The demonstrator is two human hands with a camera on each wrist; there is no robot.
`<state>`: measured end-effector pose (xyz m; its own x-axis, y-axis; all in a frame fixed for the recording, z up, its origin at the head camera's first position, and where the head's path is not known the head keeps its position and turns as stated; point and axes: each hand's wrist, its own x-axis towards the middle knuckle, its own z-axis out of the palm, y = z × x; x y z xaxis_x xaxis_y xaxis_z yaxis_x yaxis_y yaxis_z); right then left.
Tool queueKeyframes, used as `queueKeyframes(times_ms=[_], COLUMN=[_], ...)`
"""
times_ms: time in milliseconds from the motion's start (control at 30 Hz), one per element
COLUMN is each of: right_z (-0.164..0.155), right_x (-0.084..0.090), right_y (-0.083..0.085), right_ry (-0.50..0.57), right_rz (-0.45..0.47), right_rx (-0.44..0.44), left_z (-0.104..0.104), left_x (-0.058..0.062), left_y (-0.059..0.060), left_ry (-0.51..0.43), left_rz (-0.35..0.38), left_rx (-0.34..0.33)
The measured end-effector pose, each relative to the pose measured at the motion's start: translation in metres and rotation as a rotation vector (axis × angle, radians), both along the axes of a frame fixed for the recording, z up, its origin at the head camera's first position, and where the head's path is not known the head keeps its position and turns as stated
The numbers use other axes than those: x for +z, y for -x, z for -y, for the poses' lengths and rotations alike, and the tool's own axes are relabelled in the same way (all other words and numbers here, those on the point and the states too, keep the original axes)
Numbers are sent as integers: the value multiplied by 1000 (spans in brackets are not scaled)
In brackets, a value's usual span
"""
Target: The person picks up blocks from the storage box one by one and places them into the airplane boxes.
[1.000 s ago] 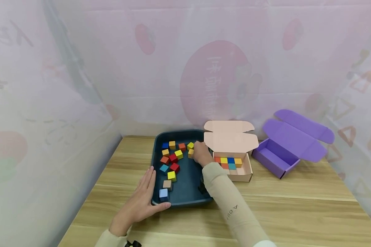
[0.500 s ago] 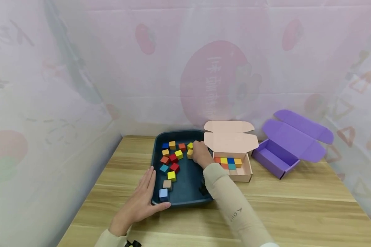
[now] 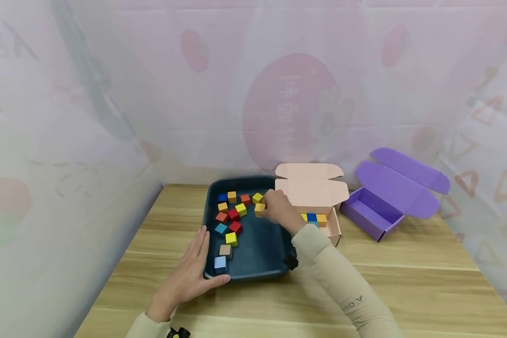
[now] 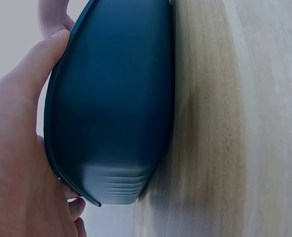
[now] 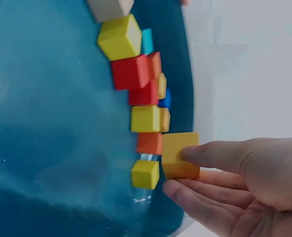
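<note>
In the head view, a dark blue tray (image 3: pixel 262 253) holds loose coloured cubes. My right hand (image 3: pixel 281 211) is over its right side, pinching an orange-yellow cube (image 3: pixel 259 210) between thumb and fingers. The right wrist view shows the thumb flat on the face of this cube (image 5: pixel 178 155), with a yellow cube (image 5: pixel 146 174) and an orange-red cube (image 5: pixel 150 142) beside it. My left hand (image 3: pixel 186 274) rests against the tray's near left corner, fingers straight along the left side and thumb on the front rim. In the left wrist view the thumb lies at the tray's edge (image 4: pixel 48 118).
Just right of the tray stands an open beige box (image 3: pixel 335 227) with several cubes inside, partly hidden by my right hand. Further right is an open purple box (image 3: pixel 369 218). A patterned cloth wall (image 3: pixel 219 117) rises behind the wooden table (image 3: pixel 405 281).
My right forearm has swung to the right, and my right hand has shifted slightly right with the orange-yellow cube, now covering part of the beige box. The left hand stays at the tray corner.
</note>
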<state>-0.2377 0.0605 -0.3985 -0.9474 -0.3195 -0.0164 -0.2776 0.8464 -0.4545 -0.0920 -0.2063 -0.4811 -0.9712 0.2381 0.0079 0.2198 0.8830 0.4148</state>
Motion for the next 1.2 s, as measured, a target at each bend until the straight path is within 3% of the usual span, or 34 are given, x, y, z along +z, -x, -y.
queueKeyframes(times_ms=[433,967,1200], right_z=[-50,-144,-168], right_x=[23,14,5], right_y=[-18,-31,-33], right_ry=[145,105,72], right_rz=[-15,38,71], right_rx=[-4,-72,-111], left_z=[2,2,2], left_x=[2,1,2], left_y=[-1,-2,-2], left_ry=[5,3,-5], left_rz=[-2,-9,-12], left_rx=[-8,-17,-22])
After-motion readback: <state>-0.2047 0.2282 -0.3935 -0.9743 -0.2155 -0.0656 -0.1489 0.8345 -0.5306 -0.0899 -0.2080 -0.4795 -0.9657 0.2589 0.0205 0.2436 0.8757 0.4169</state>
